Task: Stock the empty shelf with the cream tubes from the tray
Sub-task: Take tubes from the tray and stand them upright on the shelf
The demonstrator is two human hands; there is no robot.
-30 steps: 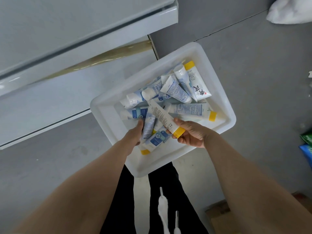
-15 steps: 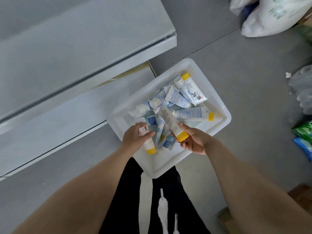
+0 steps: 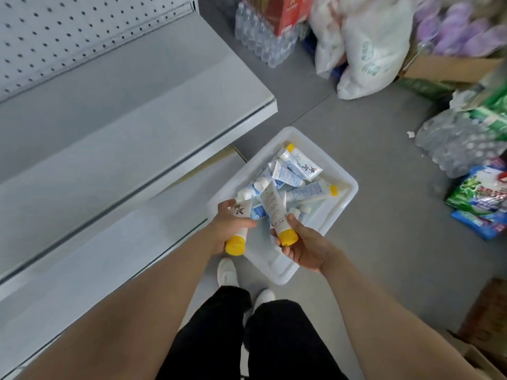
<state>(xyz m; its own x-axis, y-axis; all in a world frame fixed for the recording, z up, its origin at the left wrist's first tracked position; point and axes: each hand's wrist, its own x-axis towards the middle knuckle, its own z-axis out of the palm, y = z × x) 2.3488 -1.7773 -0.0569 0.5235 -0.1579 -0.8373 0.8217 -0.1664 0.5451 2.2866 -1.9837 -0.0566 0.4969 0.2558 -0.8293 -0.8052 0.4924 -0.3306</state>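
Two hands hover over the white floor tray (image 3: 346, 200), the left hand (image 3: 223, 229) gripping a lettered cream tube (image 3: 242, 213), the right hand (image 3: 306, 249) a fine-print cream tube (image 3: 273, 208); carrying both left to the grey shelf (image 3: 123, 138) and laying them side by side seems best.

Both bare forearms reach forward and down, hands close together. Left hand (image 3: 225, 229) curled round left tube (image 3: 241, 212), thumb across its front. Right hand (image 3: 307, 250) pinches right tube (image 3: 274, 207) near cap, thumb on top, fingers under.
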